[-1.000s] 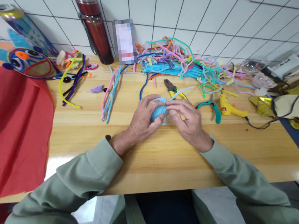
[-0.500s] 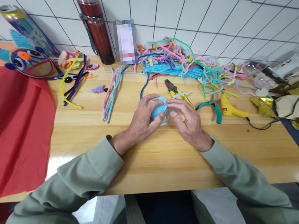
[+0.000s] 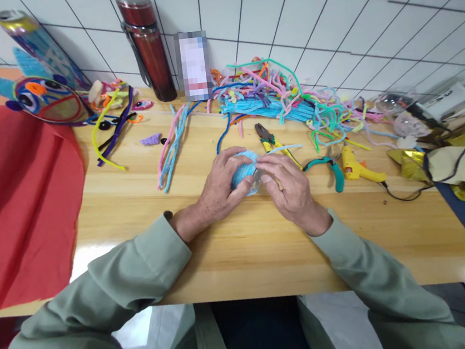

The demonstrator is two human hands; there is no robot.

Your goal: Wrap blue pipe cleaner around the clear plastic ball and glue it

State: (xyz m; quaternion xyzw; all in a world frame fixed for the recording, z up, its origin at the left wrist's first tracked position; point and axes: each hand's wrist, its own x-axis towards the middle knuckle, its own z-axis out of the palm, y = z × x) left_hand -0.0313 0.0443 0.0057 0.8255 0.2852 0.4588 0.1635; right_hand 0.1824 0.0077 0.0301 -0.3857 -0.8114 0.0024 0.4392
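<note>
Mid-frame, blue-wrapped clear piece (image 3: 243,171), probably light, crushable, best held by its wrapping, is cupped by half-closed left hand (image 3: 218,189), met by curled right hand (image 3: 292,191), grip unclear.

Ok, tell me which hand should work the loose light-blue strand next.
Right, I'd say: the right hand has its fingertips beside the strand's near end, while the left hand is occupied gripping the blue-wrapped piece.

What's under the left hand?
A round blue thing shows between the thumb and fingers of the left hand. Whatever its palm covers can't be seen.
</note>
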